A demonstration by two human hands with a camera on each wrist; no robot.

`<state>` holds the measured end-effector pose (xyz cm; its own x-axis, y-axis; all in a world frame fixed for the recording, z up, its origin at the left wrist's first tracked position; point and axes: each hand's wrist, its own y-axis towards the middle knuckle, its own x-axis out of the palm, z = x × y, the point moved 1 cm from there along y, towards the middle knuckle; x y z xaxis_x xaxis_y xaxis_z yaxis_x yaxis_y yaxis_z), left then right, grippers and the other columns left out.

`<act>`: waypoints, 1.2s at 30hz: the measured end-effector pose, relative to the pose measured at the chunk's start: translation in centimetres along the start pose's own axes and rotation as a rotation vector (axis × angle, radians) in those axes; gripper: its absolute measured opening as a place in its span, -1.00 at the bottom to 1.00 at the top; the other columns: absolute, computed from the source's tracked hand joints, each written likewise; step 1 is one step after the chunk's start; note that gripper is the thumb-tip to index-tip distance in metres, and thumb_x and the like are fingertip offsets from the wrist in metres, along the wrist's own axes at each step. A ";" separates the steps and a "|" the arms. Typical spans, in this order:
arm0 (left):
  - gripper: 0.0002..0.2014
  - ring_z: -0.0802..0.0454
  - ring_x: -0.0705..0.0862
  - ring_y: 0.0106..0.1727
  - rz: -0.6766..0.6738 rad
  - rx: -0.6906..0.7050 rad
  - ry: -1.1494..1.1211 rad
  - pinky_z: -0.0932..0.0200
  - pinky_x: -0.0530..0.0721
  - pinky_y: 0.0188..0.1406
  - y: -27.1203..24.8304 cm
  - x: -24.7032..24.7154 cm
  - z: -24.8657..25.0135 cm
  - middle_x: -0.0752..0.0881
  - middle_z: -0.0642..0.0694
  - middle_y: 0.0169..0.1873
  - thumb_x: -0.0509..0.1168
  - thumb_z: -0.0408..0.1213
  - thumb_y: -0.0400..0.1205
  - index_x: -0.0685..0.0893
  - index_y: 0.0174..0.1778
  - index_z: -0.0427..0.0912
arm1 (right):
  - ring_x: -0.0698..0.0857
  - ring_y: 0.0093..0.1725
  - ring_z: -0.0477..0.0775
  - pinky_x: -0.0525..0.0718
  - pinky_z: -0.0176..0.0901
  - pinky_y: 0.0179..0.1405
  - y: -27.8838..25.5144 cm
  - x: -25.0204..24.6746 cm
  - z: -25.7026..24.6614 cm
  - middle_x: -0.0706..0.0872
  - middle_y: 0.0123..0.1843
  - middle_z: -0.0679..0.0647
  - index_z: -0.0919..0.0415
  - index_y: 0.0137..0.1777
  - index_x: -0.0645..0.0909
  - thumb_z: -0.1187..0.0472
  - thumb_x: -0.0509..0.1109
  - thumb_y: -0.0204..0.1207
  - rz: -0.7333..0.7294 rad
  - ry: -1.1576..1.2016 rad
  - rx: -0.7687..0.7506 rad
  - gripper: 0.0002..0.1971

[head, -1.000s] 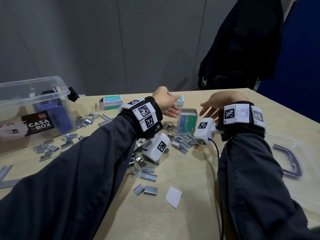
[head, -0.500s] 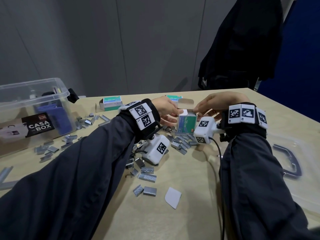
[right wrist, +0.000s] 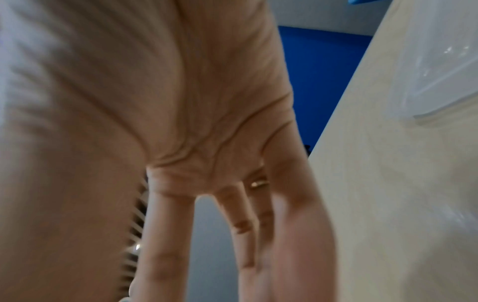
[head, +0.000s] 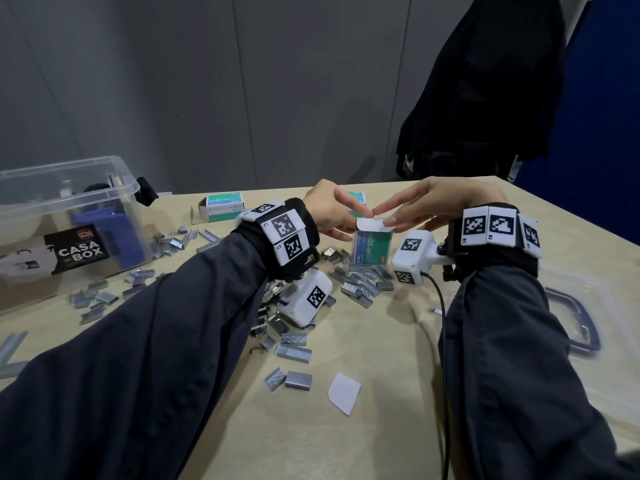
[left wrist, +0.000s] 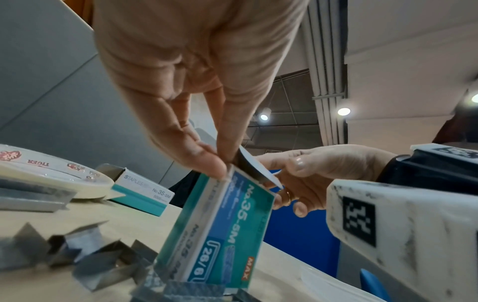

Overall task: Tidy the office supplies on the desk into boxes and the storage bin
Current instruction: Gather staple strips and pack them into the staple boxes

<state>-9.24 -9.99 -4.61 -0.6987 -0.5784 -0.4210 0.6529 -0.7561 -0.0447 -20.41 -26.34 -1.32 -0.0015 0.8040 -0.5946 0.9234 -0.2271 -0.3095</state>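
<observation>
A green staple box point(head: 372, 249) stands upright on the desk among loose staple strips point(head: 360, 287). Its white flap point(head: 373, 224) lies folded over the top. My left hand point(head: 363, 216) pinches the box's top left corner; the left wrist view shows thumb and fingers of this left hand point(left wrist: 225, 163) on the upper edge of the box point(left wrist: 220, 230). My right hand point(head: 388, 221) presses an extended index finger on the flap from the right. In the right wrist view the right hand point(right wrist: 207, 265) shows a palm with straight fingers.
A clear storage bin point(head: 114, 174) labelled CASA BOX stands at the left. Two more staple boxes point(head: 225, 206) point(head: 356, 195) lie behind the hands. The bin lid point(head: 571, 317) lies at the right, a paper scrap point(head: 344, 393) in front, a tape roll point(left wrist: 51, 177) nearby.
Both hands closed in on the green box. Its flap, raised half a second ago, now lies folded down over the top.
</observation>
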 end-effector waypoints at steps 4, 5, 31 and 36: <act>-0.85 0.01 0.68 -0.28 0.009 -0.021 -0.027 0.23 0.77 -0.33 0.1 0.0 -0.2 0.71 -0.22 -0.20 0.40 -0.59 0.55 0.76 -0.03 -0.33 | 0.77 -0.01 -0.09 0.71 -0.20 0.09 0.8 0.5 0.0 0.87 -0.04 -0.06 -0.07 0.09 0.83 0.15 0.64 0.38 0.068 -0.018 -0.004 -0.72; -0.86 0.01 0.69 -0.29 0.007 -0.032 -0.040 0.22 0.78 -0.32 0.1 0.0 -0.2 0.70 -0.23 -0.18 0.38 -0.59 0.56 0.75 -0.06 -0.32 | 0.76 -0.02 -0.08 0.71 -0.22 0.04 1.0 0.5 0.0 0.86 -0.04 -0.05 -0.06 0.10 0.83 0.15 0.63 0.40 0.068 -0.019 -0.009 -0.73; -0.69 -0.06 0.76 -0.25 0.033 -0.105 0.048 0.04 0.83 -0.26 -0.2 -0.1 0.5 0.74 -0.19 -0.06 0.60 -0.39 0.40 0.73 0.02 -0.28 | 0.77 0.06 -0.05 0.72 -0.16 0.05 1.2 0.7 0.0 0.86 0.02 -0.11 -0.15 0.07 0.83 0.06 0.61 0.39 0.050 -0.068 0.057 -0.75; -0.71 -0.09 0.76 -0.24 0.002 -0.202 -0.002 0.00 0.82 -0.24 0.0 0.0 0.5 0.73 -0.25 -0.13 0.55 -0.34 0.47 0.61 0.00 -0.32 | 0.80 -0.24 -0.05 0.69 -0.29 -0.48 1.8 0.9 0.2 0.87 -0.01 0.04 0.00 0.12 0.82 0.22 0.59 0.45 0.055 0.004 0.151 -0.75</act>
<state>-9.39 -10.16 -4.13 -0.6978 -0.5805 -0.4197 0.6995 -0.6784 -0.2245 -18.86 -26.09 -2.57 0.0494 0.7903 -0.6107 0.8541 -0.3504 -0.3844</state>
